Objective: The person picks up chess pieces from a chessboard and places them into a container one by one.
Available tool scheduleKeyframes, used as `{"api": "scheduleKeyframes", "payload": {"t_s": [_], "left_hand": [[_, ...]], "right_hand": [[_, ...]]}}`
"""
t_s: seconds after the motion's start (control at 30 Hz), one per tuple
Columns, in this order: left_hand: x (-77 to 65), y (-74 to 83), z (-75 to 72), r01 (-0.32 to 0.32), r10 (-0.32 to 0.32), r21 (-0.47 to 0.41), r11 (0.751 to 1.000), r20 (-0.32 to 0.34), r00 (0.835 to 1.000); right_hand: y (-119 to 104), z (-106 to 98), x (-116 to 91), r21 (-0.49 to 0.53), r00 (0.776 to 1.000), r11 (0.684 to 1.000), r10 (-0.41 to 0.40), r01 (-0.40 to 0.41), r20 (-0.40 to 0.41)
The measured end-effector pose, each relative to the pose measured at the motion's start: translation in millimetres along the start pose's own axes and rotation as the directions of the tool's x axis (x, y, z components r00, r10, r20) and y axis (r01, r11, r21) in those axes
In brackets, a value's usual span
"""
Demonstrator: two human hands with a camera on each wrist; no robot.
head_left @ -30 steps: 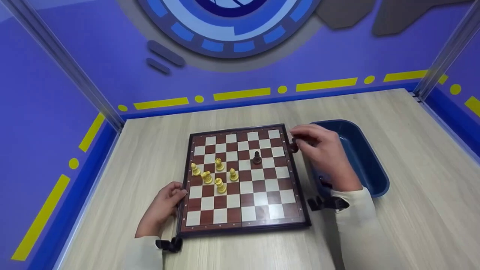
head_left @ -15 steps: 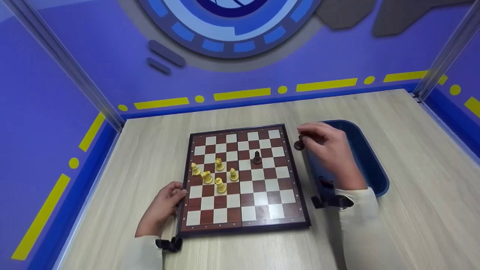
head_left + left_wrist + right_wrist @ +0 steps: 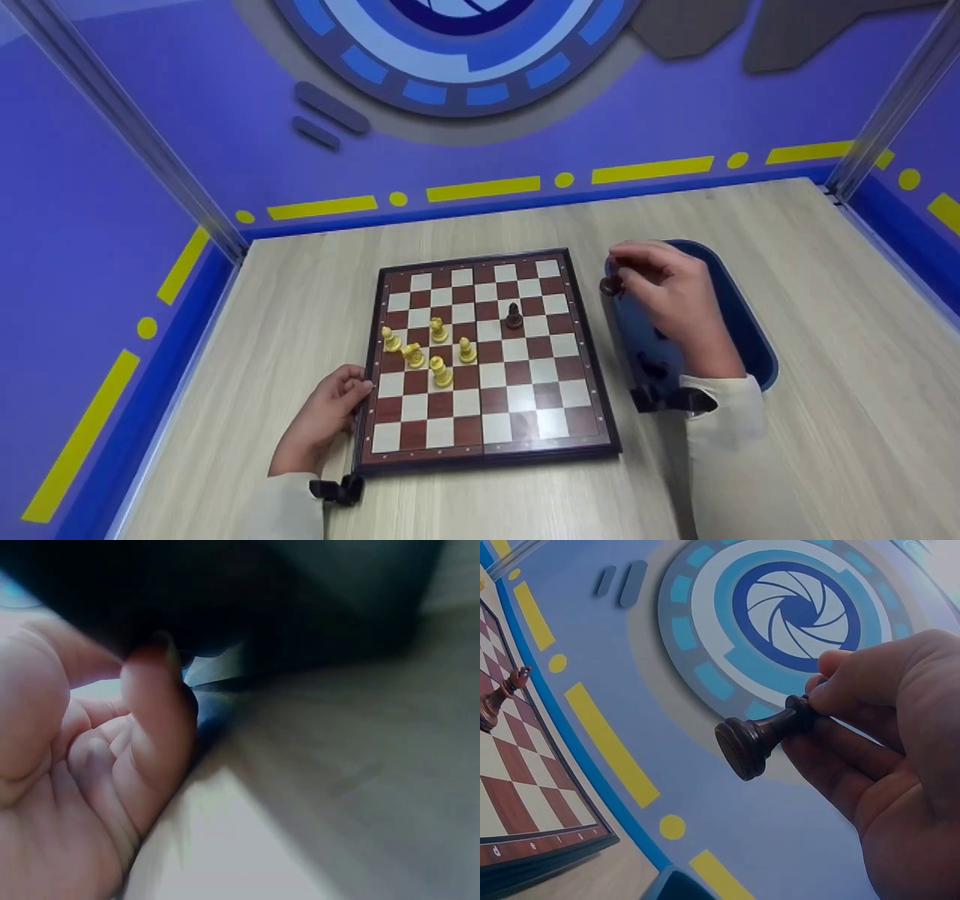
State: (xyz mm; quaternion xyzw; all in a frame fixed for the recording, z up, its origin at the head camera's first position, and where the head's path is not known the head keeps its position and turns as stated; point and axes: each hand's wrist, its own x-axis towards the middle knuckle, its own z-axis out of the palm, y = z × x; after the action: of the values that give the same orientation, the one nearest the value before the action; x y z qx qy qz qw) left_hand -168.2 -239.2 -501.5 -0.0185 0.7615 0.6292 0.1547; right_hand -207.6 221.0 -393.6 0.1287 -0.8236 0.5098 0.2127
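My right hand [image 3: 675,300] pinches a dark brown chess piece [image 3: 761,739] by its top, above the near-left side of a dark blue bin [image 3: 754,330]. The piece tilts with its round base pointing left; its head is hidden by the fingers. On the left, my left hand [image 3: 319,412] grips the edge of the chessboard [image 3: 529,371], with the thumb on top and fingers curled under the rim. In the left wrist view the board's dark underside [image 3: 300,630] meets those fingers. One dark bishop-like piece [image 3: 514,317] stands upright on the board's right half.
Several yellow chess pieces stand on the left half, among them a knight [image 3: 412,355] and a pawn [image 3: 467,350]. Dark pieces [image 3: 652,366] lie in the bin, partly behind the right wrist. Blue printed panels [image 3: 480,165] wall the wooden table [image 3: 315,292] at the back and sides.
My right hand has carried the dark chess piece rightward from the board's right edge to above the bin. My left hand and the pieces on the board have stayed put.
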Motion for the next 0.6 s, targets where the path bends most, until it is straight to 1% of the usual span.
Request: {"api": "scheduleKeyframes", "payload": {"t_s": [0.2, 0.43, 0.6], "left_hand": [[0.5, -0.9, 0.4, -0.005, 0.005, -0.012, 1.0, -0.005, 1.0], [0.8, -1.3, 0.2, -0.004, 0.004, -0.014, 1.0, -0.002, 1.0], [0.8, -0.8, 0.5, 0.001, -0.002, -0.017, 1.0, -0.013, 1.0]], "right_hand": [[2, -6, 0, -0.042, 0.999, 0.999, 0.03, -0.031, -0.025], [4, -12, 0, -0.018, 0.998, 0.999, 0.037, -0.038, -0.055], [7, -14, 1, -0.008, 0.997, 0.999, 0.039, -0.039, -0.07]]}}
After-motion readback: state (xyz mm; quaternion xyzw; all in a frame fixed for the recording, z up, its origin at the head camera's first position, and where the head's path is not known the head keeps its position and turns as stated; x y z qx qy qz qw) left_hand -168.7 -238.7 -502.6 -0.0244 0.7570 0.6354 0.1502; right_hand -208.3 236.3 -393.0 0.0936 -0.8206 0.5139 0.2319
